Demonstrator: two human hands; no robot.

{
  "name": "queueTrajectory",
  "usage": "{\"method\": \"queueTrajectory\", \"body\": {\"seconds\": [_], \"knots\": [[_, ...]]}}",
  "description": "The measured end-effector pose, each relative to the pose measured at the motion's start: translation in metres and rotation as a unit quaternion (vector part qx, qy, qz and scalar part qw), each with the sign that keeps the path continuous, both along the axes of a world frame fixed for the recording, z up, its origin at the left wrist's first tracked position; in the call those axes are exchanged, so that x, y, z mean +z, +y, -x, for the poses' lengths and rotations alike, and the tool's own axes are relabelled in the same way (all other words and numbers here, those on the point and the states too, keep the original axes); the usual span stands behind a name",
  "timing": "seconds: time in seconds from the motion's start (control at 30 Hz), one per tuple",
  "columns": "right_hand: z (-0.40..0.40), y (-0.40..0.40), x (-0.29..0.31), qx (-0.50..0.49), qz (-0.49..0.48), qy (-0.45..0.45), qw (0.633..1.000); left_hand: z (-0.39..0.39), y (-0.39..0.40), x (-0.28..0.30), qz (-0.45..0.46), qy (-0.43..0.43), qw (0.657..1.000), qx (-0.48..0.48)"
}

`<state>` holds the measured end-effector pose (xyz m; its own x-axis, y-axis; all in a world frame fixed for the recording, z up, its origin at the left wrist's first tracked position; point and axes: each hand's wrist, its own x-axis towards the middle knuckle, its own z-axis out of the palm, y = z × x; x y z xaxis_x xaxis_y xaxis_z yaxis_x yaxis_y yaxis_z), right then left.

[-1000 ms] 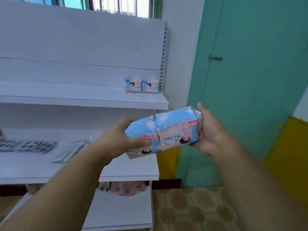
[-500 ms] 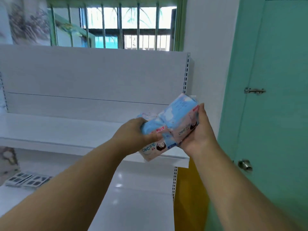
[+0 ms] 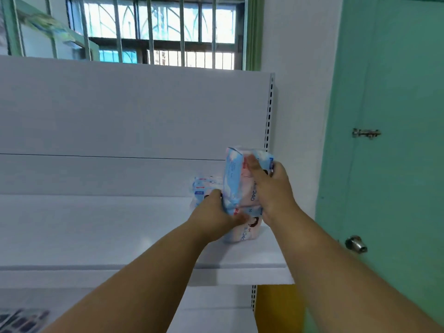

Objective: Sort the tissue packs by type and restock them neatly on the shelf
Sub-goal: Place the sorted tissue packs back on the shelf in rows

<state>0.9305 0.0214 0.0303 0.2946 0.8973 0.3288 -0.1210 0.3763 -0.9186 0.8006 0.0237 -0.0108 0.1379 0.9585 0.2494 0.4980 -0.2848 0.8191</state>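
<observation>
Two pink-and-blue tissue packs are held upright over the right end of the white upper shelf. My right hand grips the upper tissue pack, thumb across its front. My left hand grips the lower tissue pack, whose bottom is at the shelf surface. Behind them, against the back panel, stand the shelved tissue packs of the same kind, partly hidden by my hands.
The shelf's slotted right upright stands close to the packs. A green door with a latch and a knob is to the right. Dark flat packets lie on the lower shelf at bottom left. A barred window is above.
Both hands have carried the two packs up and forward from chest height to the upper shelf's right end. The packs have turned from lying sideways to upright. The view has tilted up.
</observation>
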Motion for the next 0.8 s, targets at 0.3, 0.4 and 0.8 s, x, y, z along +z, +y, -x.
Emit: {"method": "queueTrajectory", "body": {"seconds": [0.3,0.4,0.8], "knots": [[-0.014,0.019,-0.046,0.108,0.010,-0.098,0.989,0.015,0.020,0.034,-0.056,-0.182,0.981,-0.029],[-0.024,0.027,-0.063,0.192,0.067,-0.205,0.958,0.037,0.028,0.027,-0.067,-0.203,0.977,-0.027],[-0.041,0.051,-0.008,-0.032,0.006,-0.742,0.670,0.093,0.041,-0.005,0.033,-0.099,0.979,0.173]]}}
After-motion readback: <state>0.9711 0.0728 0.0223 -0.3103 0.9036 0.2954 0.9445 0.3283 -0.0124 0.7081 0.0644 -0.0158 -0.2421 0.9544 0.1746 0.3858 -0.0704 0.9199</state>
